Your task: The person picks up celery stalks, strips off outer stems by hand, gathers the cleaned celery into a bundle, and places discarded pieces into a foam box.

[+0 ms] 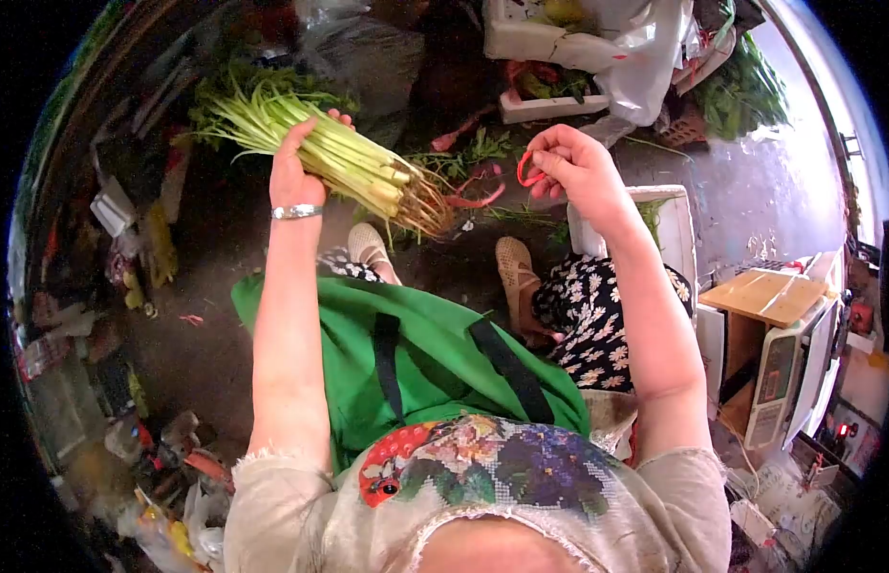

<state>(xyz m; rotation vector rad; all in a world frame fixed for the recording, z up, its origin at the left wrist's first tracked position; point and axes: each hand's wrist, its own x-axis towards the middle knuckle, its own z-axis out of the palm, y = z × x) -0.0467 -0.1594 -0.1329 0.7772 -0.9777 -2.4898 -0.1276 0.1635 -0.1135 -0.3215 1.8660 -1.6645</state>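
Green stalks [330, 153] bunched in your left hand [293, 172], gripped tight, roots toward the middle | your right hand [573, 167] pinches a red band [528, 170] just beside | keep roots level, stretch band wide over the ends

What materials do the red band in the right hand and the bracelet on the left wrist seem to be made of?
Red band: probably rubber or thin plastic, since it bends in a loose loop in the right hand.
Bracelet: likely metal, silvery and shiny, on the left hand wrist.
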